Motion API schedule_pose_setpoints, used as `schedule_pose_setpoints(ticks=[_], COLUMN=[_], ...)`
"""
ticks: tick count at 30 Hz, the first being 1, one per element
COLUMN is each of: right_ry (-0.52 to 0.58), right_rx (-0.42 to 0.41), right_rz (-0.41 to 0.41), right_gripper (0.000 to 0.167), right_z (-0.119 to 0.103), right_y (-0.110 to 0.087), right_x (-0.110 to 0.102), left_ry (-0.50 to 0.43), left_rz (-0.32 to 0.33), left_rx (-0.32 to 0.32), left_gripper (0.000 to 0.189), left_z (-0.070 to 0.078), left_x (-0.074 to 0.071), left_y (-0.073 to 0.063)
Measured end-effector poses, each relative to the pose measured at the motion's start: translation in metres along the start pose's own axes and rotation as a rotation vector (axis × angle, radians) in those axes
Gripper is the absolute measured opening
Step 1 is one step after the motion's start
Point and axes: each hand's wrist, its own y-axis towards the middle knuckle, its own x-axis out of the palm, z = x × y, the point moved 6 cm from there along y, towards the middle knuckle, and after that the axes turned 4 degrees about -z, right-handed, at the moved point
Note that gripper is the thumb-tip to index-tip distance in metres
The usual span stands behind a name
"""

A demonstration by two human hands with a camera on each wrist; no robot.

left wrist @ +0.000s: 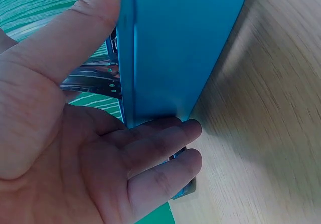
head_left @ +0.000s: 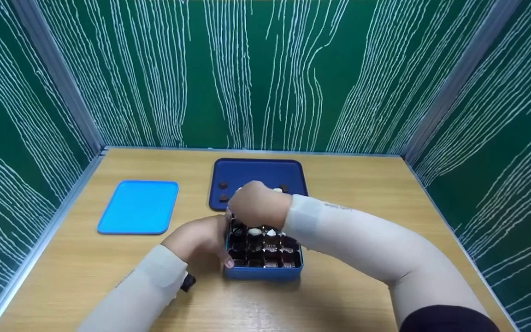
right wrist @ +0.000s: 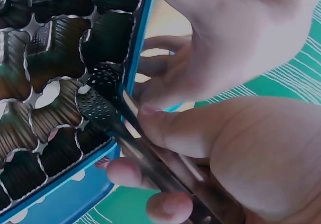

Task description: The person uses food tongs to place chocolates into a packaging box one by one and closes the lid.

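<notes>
My left hand steadies a blue box by its left side, thumb at the near corner and fingers toward the far one; the left wrist view shows the fingers against the box wall. Inside the box is a dark divided insert with small cups, and a few pale pieces sit in some of them. My right hand reaches over the box's far left corner. It grips dark metal tongs whose perforated tips are at a corner cup. Whether anything is between the tips cannot be made out.
Behind the box lies a dark blue tray with several small brown and white pieces, partly covered by my right hand. To the left is a light blue tray. Green walls with white streaks border the wooden table.
</notes>
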Motion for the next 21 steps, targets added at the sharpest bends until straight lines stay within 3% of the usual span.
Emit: schedule_pose_setpoints(ticks=[7,12,15,18,21], right_ry=[0.036,0.186,0.288,0.381,0.527], right_rx=[0.030,0.054,0.087,0.122,0.168], right_rz=[-0.079,-0.093,-0.103,-0.078,0.014], right_gripper=[0.036,0.028,0.023,0.034,0.045], right_z=[0.003,0.023,0.043,0.065,0.083], right_y=[-0.001,-0.015,-0.023,-0.026,-0.022], right_x=[-0.007,-0.019,-0.024,-0.024,-0.020], left_ry=[-0.020,-0.017,-0.014,-0.005,0.022], left_rz=[-0.002,-0.017,-0.027,-0.023,-0.012], left_rx=[-0.005,-0.053,-0.082,-0.092,-0.075], left_gripper=[0.131,0.157,0.163,0.162,0.161], left_z=[-0.001,-0.001,-0.001,-0.002,-0.002], left_x=[-0.001,0.000,0.000,0.000,-0.001], left_y=[0.001,0.000,0.000,0.000,0.000])
